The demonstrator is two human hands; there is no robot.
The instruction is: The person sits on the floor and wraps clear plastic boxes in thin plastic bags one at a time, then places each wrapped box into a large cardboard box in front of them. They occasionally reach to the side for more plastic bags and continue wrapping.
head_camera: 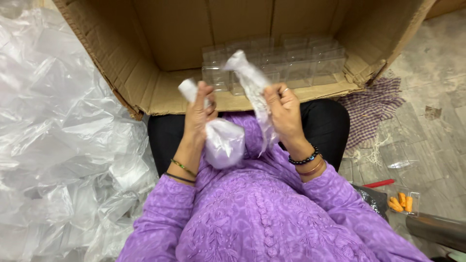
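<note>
Above the lap, left hand (199, 114) gripped a twisted clear plastic bag (224, 140); right hand (283, 112) clenched its other twisted end; open cardboard box (145, 63) of clear containers (291, 65) beyond.

Single view, head-mounted, looking steeply down and slightly forward over the wearer's chest and lap. Close range: purple sleeves fill the bottom of frame, left hand (200, 112) and right hand (284, 112) sit near centre. Top of frame reaches into an open cardboard box (145, 82) lying on its side just ahead of the knees. Left edge takes in a heap of clear plastic sheeting (63, 136), right edge a strip of tiled floor (432, 97). Wide lens, edges bend a little. No second view, so no overlap.
</note>
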